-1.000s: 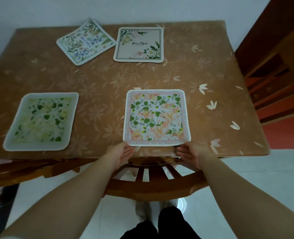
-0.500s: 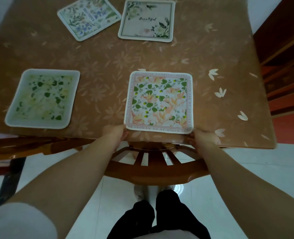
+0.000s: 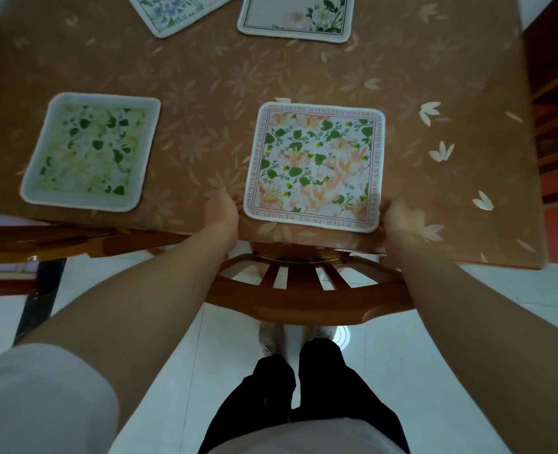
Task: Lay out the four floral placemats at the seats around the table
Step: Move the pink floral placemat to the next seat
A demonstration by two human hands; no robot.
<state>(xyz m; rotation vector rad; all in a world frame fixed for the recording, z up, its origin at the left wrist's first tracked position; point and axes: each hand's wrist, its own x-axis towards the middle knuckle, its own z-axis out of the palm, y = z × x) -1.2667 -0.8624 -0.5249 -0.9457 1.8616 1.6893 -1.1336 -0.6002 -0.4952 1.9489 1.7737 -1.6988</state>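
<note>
The pink-and-green placemat [image 3: 315, 165] lay flat at the desk's [image 3: 205, 77] near edge, centre-right of the frame — a rounded square of peach blossoms and dark green leaves. Its border carried capitals, partly legible: "WATCH IN MY MEMORY" along the near side. The left hand [image 3: 222, 209] touched its lower-left corner and the right hand [image 3: 402, 221] its lower-right; whether either grip was pinched on the mat could not be told. A blurred yellow-green placemat [image 3: 91, 152] sat at centre left. Two more — a blue-flowered placemat [image 3: 176, 11] and a cream placemat [image 3: 297, 18] — were cut off at the top edge.
</note>
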